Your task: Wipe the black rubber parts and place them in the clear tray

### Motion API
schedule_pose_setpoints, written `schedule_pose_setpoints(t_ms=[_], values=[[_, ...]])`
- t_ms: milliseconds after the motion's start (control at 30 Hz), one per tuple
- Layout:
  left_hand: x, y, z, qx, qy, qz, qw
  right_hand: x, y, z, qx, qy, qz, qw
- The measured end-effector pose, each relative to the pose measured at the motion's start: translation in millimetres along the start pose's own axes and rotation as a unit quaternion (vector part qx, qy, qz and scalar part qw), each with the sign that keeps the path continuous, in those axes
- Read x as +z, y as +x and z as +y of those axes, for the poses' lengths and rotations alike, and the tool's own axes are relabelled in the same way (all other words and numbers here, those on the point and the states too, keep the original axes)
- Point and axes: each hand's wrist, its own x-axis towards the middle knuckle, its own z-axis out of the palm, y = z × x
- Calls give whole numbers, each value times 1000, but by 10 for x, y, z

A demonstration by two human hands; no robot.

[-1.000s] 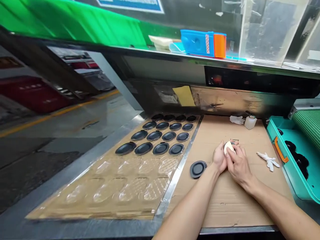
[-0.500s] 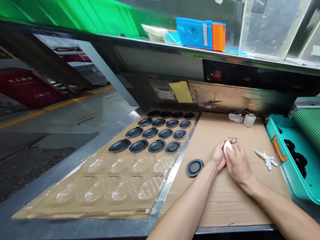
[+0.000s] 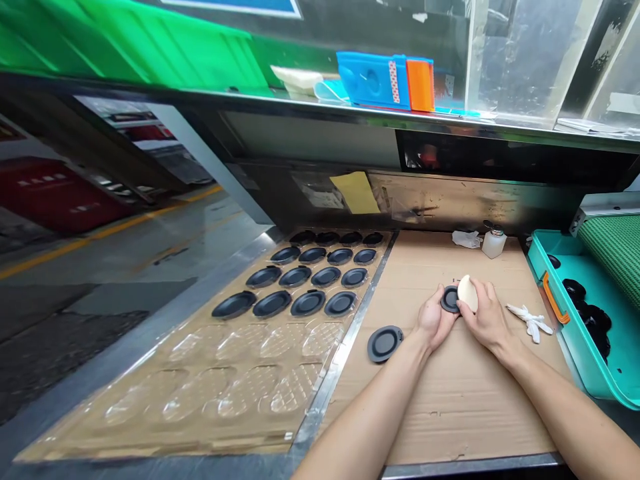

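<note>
My left hand (image 3: 433, 320) grips a small round black part (image 3: 449, 299) over the cardboard sheet (image 3: 450, 393). My right hand (image 3: 486, 319) pinches a cream oval pad (image 3: 468, 293) against that part's right edge. Another black round part (image 3: 384, 343) lies flat on the cardboard just left of my left hand. To the left sits a clear blister tray (image 3: 250, 360); its far rows hold several black round parts (image 3: 305, 280) and its near pockets are bare.
A white crumpled cloth (image 3: 530, 317) lies right of my hands. A small white bottle (image 3: 493, 241) and a white wad (image 3: 466, 239) stand at the back. A teal bin (image 3: 617, 353) with black parts sits at the right edge. A shelf above carries a blue-and-orange box (image 3: 385, 81).
The black part has come into plain view in my left hand, tilted up. The cream pad has shifted to its right edge. The camera view has drifted slightly.
</note>
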Motion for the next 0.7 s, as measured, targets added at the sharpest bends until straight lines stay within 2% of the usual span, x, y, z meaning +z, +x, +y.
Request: schedule_pose_setpoints(t_ms=[67,233,300,433,500,600,700], values=[[-1,3,2,6,1,0,1000,-66,16,-11,27,58,-18,998],[4,-10,6,12,9,28,999,-279,93,-40,87,165,-143,972],[3,-17,-1,8,12,30,999,-324,120,-15,108,187,-166,962],[-4,-18,-32,23,20,10,999,-245,129,-5,130,230,-145,953],[-7,-17,-46,34,33,-5,999,-164,124,-27,151,294,-141,933],[-13,-25,-53,32,52,-10,998,-118,134,-30,178,362,-188,896],[-20,-40,-45,15,56,-5,998,-205,156,28,148,331,-248,899]])
